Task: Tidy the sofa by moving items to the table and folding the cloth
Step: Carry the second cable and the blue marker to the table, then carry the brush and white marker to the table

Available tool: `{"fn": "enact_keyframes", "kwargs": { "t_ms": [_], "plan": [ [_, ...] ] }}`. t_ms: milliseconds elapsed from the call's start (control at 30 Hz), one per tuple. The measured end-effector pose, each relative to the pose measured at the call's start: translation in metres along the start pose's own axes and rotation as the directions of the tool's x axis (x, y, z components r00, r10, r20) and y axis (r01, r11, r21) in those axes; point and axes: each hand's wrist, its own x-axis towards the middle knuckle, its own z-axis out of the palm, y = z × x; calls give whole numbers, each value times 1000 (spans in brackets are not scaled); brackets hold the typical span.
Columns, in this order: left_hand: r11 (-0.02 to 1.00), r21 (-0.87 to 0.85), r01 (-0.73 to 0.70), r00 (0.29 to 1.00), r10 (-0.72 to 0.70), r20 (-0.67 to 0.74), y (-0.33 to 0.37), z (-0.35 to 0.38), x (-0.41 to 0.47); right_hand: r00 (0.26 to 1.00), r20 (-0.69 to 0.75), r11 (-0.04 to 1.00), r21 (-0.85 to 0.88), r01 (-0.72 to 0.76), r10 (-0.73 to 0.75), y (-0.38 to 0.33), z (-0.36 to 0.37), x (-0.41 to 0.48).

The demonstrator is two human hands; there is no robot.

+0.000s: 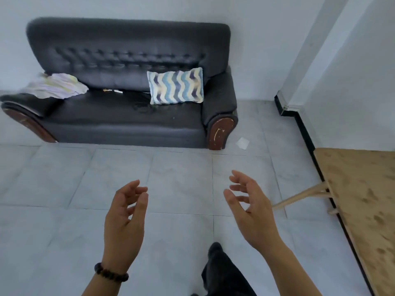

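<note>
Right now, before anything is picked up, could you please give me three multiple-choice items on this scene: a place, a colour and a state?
1. Where does the crumpled cloth lie? A on the floor; B over the armrest of the sofa at the left of the view; C on the table.
2. What colour is the sofa? A dark grey; B red; C white.
3. How are the left hand and right hand? A both empty, fingers relaxed; B both gripping the cushion; C one holding the cloth.
Answers: 1 B, the cloth drapes that armrest; 2 A, its upholstery is dark grey; 3 A, neither hand holds anything.
</note>
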Motion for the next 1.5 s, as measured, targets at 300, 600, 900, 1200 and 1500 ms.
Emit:
{"fn": "enact_keyframes", "kwargs": {
  "t_ms": [300,600,900,1200,1500],
  "plan": [
    [995,61,75,978,-61,-197,-43,-60,197,970,231,996,66,68,-81,-30,185,194],
    [989,16,146,877,-122,-464,-45,-153,380,850,482,976,64,210,-215,-150,361,387],
    [980,-63,190,864,-198,-462,-132,-242,590,845,497,978,30,208,-195,-203,557,521],
    [995,95,19,990,-5,-143,-126,-303,852,966,243,996,47,81,-90,-271,667,658],
    [996,80,32,997,-37,73,-166,-260,1067,992,89,992,82,-97,90,-244,749,813]
  ]
}}
